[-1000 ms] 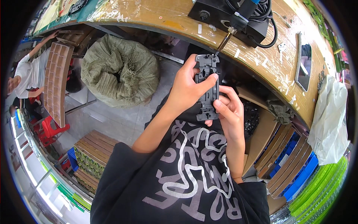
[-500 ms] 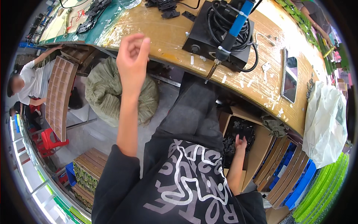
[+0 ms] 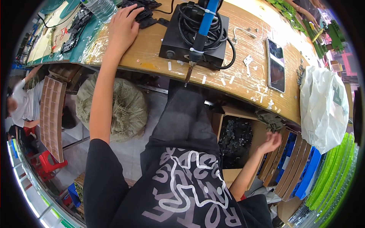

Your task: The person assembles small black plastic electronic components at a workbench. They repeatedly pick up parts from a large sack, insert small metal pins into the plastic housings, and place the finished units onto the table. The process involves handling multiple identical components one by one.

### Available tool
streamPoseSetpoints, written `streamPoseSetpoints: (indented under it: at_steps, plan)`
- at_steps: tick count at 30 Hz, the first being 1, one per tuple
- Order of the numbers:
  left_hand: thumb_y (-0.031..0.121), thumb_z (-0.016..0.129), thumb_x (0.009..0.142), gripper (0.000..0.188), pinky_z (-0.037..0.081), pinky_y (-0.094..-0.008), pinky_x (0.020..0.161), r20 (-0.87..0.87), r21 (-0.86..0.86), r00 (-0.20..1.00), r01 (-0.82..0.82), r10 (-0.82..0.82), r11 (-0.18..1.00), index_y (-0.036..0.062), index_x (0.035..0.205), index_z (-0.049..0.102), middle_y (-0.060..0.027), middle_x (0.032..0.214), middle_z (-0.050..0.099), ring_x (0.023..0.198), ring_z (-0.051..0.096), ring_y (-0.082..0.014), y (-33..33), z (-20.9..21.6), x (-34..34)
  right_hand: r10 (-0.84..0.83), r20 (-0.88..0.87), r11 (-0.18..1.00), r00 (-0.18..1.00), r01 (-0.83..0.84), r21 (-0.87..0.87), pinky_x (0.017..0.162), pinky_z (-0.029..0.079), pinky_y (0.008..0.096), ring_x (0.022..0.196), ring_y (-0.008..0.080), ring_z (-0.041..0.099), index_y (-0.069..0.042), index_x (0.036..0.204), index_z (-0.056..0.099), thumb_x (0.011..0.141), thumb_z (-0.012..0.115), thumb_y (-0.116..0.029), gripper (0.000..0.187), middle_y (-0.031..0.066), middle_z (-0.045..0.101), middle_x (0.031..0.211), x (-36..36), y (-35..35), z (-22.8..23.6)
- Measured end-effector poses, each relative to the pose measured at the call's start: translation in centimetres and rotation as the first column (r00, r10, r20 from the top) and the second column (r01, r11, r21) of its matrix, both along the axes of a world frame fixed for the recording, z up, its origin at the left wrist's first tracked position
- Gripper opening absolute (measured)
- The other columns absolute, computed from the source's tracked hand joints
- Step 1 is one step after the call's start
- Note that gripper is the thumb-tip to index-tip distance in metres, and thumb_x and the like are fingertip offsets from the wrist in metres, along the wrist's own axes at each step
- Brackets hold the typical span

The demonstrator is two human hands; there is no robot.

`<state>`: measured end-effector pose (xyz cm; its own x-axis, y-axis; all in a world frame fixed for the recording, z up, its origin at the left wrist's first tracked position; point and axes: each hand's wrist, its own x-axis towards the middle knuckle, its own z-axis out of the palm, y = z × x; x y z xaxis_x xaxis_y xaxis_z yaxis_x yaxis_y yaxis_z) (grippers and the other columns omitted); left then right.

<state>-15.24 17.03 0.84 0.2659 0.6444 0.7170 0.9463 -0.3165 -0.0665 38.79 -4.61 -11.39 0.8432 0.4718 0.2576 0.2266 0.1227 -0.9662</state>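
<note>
My left hand [image 3: 123, 30] lies stretched over the wooden table, fingers extended, its fingertips at the edge of a pile of black plastic parts [image 3: 143, 18]. Beside it stands a clear plastic bottle [image 3: 99, 10]. Low on the right, my right hand [image 3: 270, 143] hovers by the right wall of an open cardboard box [image 3: 243, 173]; its fingers are loosely bent and apart, with nothing visible in them. Many small black pieces [image 3: 234, 138] fill the box. A blue-handled soldering iron [image 3: 203, 32] rests over a black box-shaped unit [image 3: 173, 52], its tip pointing toward me past the table edge.
A phone [image 3: 276, 66] and white scraps [image 3: 232, 79] lie on the table [image 3: 152, 45]. A white plastic bag [image 3: 323, 110] hangs at its right end. Brown and blue trays [image 3: 292, 167] stand below. A woven sack [image 3: 112, 108] is under the left side; another person [image 3: 28, 100] sits beyond.
My left hand has moved forward and left onto the table by the black parts. My right hand has come out of the cardboard box to its right side. The view has shifted.
</note>
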Motion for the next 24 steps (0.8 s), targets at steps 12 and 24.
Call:
streamPoseSetpoints:
  at_steps: [12, 24]
  plan:
    - [0.004, 0.055, 0.062, 0.047, 0.028, -0.0407, 0.095, 0.079, -0.008, 0.994, -0.078, 0.079, 0.997, 0.0087, 0.109, 0.050, -0.0069, 0.121, 0.043, 0.112, 0.038, -0.0260, -1.7, 0.9, 1.2, 0.520, 0.785, 0.852, 0.336, -0.131, -0.507, 0.084, 0.040, 0.0314, 0.100, 0.0228, 0.048, 0.000, 0.115, 0.044, 0.084, 0.043, -0.003, 0.031, 0.0152, 0.047, 0.113, 2.0, 19.4, 13.7]
    - [0.003, 0.058, 0.060, 0.030, 0.036, -0.0368, 0.084, 0.192, 0.011, 0.981, -0.044, 0.041, 0.999, 0.0083, 0.089, 0.053, -0.0056, 0.088, 0.050, 0.091, 0.047, -0.0241, -2.1, 0.4, 1.2, 0.648, 0.083, 0.675, 0.757, -0.519, -0.524, 0.084, 0.035, 0.0270, 0.094, 0.0205, 0.047, 0.005, 0.108, 0.047, 0.087, 0.037, -0.021, 0.034, 0.0125, 0.049, 0.103, 7.5, 28.7, 10.0]
